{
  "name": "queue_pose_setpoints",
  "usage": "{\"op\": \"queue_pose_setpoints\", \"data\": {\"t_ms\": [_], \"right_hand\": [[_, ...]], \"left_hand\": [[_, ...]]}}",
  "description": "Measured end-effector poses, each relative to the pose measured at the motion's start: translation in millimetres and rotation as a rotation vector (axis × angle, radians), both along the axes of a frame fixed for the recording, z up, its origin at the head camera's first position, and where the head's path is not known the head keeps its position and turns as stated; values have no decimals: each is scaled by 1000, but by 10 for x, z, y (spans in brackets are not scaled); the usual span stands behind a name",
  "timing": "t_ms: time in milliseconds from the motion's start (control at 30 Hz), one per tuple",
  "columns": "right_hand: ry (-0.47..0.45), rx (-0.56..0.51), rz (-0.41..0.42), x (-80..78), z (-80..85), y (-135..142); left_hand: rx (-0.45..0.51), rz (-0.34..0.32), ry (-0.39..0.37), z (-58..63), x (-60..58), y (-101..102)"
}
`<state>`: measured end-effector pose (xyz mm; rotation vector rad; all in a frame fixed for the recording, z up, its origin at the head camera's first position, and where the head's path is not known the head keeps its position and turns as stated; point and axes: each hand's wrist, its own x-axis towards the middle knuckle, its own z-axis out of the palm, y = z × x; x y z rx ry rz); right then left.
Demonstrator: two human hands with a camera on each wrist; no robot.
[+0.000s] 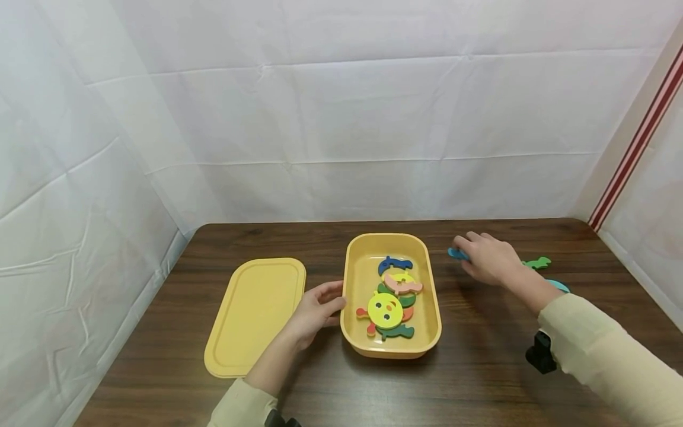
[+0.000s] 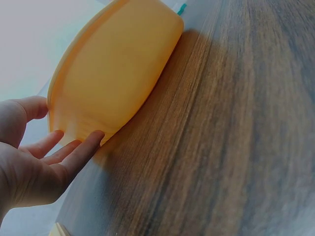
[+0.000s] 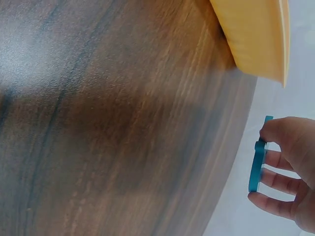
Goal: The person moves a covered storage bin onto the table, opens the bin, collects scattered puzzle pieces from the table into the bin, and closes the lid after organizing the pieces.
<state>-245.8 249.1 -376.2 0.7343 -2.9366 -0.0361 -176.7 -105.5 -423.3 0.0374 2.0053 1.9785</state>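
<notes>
A yellow plastic tub (image 1: 392, 354) stands on the table with several flat coloured animal-shaped pieces in it, a round yellow smiling face piece (image 1: 385, 311) on top. My left hand (image 1: 316, 313) touches the tub's left wall with extended fingertips, its thumb near the rim, as the left wrist view also shows. To the right of the tub, my right hand (image 1: 488, 259) pinches a flat blue piece (image 3: 256, 167) between thumb and fingers, above the table. The blue piece's full shape is hidden by the fingers.
A yellow lid (image 1: 256, 317) lies flat on the table left of the tub. Beyond my right wrist lie a green animal-shaped piece (image 1: 538, 263) and a light-blue piece (image 1: 558, 286), partly hidden by the arm. White sheeting (image 1: 341, 118) hangs behind the table.
</notes>
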Motion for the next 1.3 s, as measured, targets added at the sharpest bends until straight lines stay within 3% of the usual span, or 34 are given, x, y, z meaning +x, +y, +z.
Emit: {"op": "queue_pose_setpoints", "data": {"t_ms": [1300], "right_hand": [[69,1,131,79,333,-704]], "left_hand": [[-15,1,-5,-12,-6,-8]]}}
